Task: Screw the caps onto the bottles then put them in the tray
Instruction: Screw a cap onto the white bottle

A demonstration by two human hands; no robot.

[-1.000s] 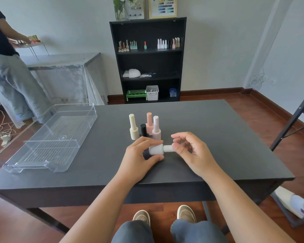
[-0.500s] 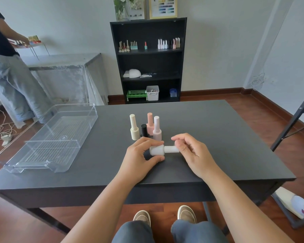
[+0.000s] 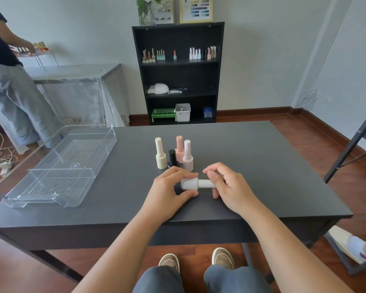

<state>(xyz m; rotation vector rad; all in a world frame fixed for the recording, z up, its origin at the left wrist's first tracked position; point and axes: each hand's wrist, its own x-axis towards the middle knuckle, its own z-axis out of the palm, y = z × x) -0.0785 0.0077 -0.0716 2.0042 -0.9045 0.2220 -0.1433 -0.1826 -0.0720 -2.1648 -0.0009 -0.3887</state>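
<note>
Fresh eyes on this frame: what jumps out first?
The two hands at the table's near centre: left hand grips a white bottle held sideways, right hand pinches its cap. Just behind stand four capped bottles in a tight cluster. On the table's left end sits a clear tray with no bottles in it.

One head-worn camera looks forward and down across the dark table (image 3: 262, 166). It sits close above the table's near edge. The far wall lies beyond.
</note>
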